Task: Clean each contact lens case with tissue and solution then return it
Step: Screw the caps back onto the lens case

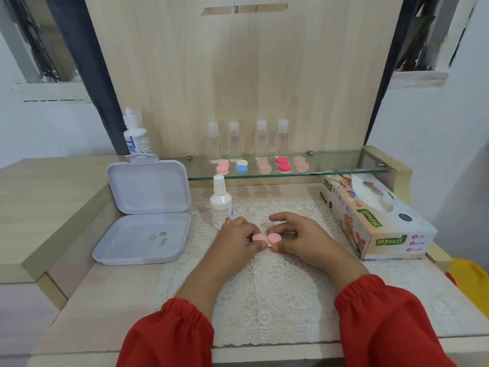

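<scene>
Both hands pinch a pink lens case [266, 238] over the bench, long axis running left-right: left hand [238, 238] fingers clamped on its left cap, right hand [296, 234] fingers on its right cap.

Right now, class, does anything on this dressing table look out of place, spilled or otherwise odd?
Mostly tidy. One oddity: the open white box at the left holds three small ring-like bits lying loose on its bottom; what they are cannot be told. Both hands hold the pink lens case over the lace mat. Nothing looks spilled or toppled.

Pink case [266, 238], white lace mat [275, 292], red sleeves [391, 321]
</scene>
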`<action>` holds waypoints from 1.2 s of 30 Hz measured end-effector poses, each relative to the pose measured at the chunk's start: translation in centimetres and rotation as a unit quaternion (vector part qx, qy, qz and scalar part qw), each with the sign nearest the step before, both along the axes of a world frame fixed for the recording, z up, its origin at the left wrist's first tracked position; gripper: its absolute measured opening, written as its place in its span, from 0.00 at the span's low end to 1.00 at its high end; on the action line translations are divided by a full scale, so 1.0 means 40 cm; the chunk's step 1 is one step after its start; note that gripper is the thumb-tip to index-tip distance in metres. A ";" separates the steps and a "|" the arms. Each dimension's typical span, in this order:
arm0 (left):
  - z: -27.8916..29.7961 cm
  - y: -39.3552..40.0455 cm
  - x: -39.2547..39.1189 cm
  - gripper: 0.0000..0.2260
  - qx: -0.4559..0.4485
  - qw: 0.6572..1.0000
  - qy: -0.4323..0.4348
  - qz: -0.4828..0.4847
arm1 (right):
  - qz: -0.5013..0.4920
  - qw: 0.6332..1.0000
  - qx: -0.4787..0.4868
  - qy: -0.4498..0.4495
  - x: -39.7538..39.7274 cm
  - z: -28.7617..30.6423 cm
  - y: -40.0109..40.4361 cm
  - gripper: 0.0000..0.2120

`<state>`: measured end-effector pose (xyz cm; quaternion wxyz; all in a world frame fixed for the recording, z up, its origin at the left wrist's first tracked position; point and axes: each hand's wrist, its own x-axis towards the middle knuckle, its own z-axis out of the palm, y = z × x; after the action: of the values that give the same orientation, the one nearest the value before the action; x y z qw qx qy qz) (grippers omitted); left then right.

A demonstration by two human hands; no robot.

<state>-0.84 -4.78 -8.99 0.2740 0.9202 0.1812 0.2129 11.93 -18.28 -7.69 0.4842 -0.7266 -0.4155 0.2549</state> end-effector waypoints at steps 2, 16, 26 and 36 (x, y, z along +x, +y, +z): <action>0.000 -0.001 0.000 0.10 -0.001 1.000 -0.001 -0.001 | 0.012 1.000 0.008 0.023 0.003 -0.002 -0.005 0.28; -0.001 -0.001 0.000 0.10 -0.010 1.000 -0.001 -0.002 | 0.015 1.000 -0.010 0.025 0.016 -0.003 -0.004 0.27; 0.001 0.005 0.000 0.12 -0.030 1.000 -0.001 0.001 | -0.019 1.000 0.007 0.001 0.002 -0.002 0.003 0.19; 0.011 -0.006 -0.021 0.15 -0.028 0.998 -0.021 -0.044 | -0.012 0.997 0.041 0.063 0.005 -0.003 -0.005 0.19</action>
<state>-1.69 -5.02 -8.55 0.3120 0.9148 0.1405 0.2145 12.13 -18.48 -7.80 0.5420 -0.6936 -0.3854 0.2768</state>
